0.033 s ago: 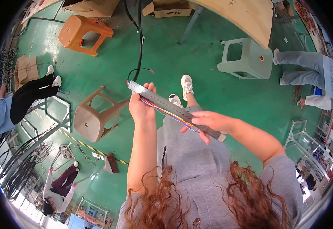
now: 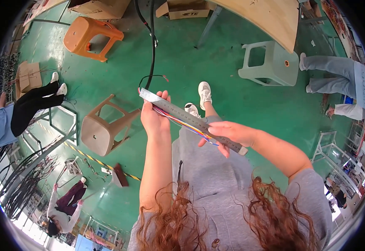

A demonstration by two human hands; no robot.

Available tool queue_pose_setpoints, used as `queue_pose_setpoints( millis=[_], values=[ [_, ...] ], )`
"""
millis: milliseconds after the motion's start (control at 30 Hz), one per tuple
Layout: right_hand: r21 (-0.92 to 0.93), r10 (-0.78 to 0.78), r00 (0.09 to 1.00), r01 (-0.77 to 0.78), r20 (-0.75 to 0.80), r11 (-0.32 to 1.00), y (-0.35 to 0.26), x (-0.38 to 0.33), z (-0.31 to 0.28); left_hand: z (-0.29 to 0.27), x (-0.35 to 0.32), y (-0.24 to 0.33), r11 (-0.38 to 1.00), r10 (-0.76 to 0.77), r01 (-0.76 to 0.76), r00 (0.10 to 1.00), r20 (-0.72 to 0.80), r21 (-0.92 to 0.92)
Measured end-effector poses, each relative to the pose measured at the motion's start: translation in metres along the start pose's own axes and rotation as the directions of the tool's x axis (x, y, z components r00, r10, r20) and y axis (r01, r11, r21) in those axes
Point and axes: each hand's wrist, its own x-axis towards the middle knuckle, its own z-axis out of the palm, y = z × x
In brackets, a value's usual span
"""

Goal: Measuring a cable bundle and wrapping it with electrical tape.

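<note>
Head view: the metal ruler [image 2: 186,116] lies diagonally across both grips, its far end to the left and its near end to the right. The left grip [image 2: 156,117] supports the ruler from below; its fingers curl past the far edge, and a short length of ruler projects to the left of it. The right grip [image 2: 232,134] clamps the ruler near the opposite end, thumb on the upper face and fingers at the near edge; the ruler tip projects just beyond it. The coloured wires [image 2: 186,125] run along the near edge of the ruler, from the left grip to the fingers of the right grip. The black cable [image 2: 151,62] extends away from the ruler end just beyond the left grip. A thin black lead [image 2: 154,75] curves off nearby. The beige stool [image 2: 95,136] stands left of the left grip; the grey-green stool [image 2: 284,62] stands beyond the right grip, well apart.
</note>
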Motion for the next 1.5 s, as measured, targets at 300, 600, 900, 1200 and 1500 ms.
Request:
queue_pose_setpoints(
  millis=[300, 600, 900, 1200, 1500],
  values=[
    [-0.296, -0.038, 0.998, 0.021, -0.052, 0.955, 0.006, 0.011, 0.008, 0.004, -0.013, 0.011, 1.0, 0.017, -0.017, 1.0, -0.019, -0.003],
    [-0.263, 0.018, 0.993, -0.049, -0.12, 0.964, 0.012, 0.002, 0.004, 0.0, -0.018, 0.002, 0.994, 0.073, -0.07, 0.997, 0.029, -0.081],
    [-0.227, 0.057, 0.98, -0.1, -0.188, 0.969, 0.037, -0.013, 0.002, -0.003, -0.018, -0.043, 0.984, 0.144, -0.135, 0.987, 0.073, -0.119],
    [-0.048, 0.114, 0.965, -0.129, -0.237, 0.99, 0.08, -0.041, 0.002, -0.009, -0.04, -0.09, 0.997, 0.06, -0.062, 0.997, 0.049, 0.049],
    [-0.027, 0.134, 0.949, -0.148, -0.286, 0.989, 0.101, -0.05, -0.006, -0.037, -0.025, -0.105, 0.97, -0.229, 0.227, 0.973, 0.007, 0.091]
  ],
)
